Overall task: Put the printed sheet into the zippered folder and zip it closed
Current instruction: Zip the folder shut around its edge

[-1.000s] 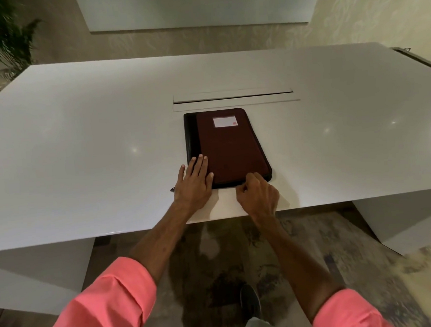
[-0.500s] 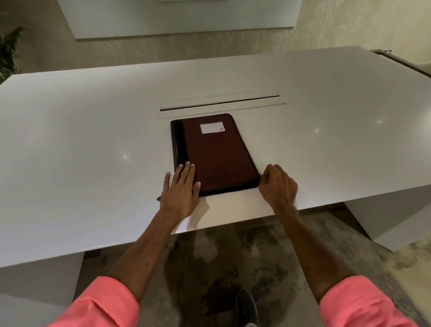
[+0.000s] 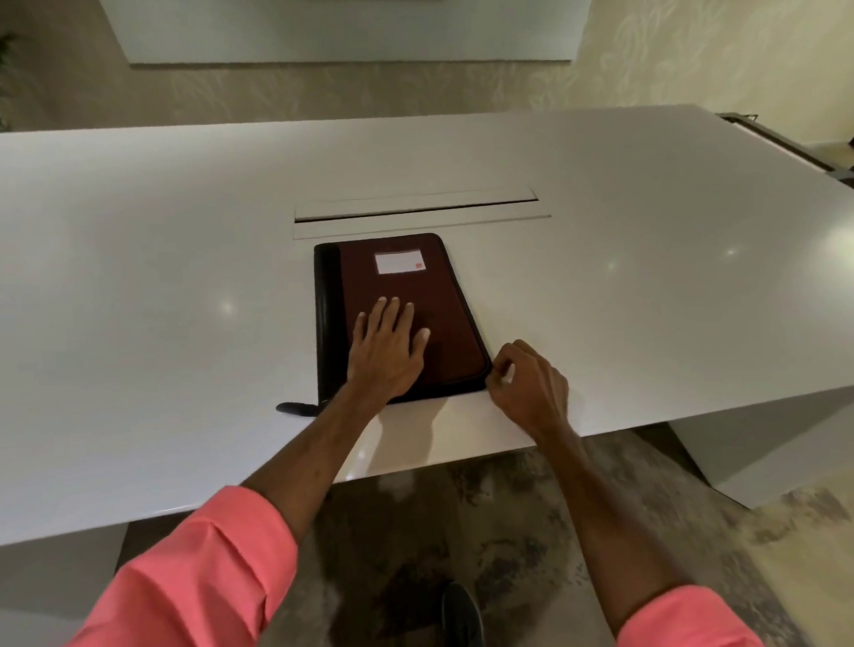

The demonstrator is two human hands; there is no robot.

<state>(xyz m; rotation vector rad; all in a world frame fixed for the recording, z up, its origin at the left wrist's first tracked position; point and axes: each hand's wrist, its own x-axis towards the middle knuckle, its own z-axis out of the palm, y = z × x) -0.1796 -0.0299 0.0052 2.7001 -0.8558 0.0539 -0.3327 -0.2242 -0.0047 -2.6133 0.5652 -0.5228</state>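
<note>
Pinched between thumb and forefinger of the right hand (image 3: 530, 384) is something small at the near right corner of the zippered folder (image 3: 435, 322), presumably the zip pull, too small to confirm. Left hand (image 3: 385, 349) is laid flat, fingers spread, on the cover. Folder: rectangular, rounded corners, maroon woven-looking face, black spine strip on its left, white label near its far edge. Long axis runs away from the person, just short of the slot (image 3: 414, 212) in the glossy white table (image 3: 135, 293).

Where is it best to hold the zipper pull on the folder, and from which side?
Likely at the near right corner of the folder, pinched from the right, where the right hand is now; the left hand presses the cover flat.
</note>
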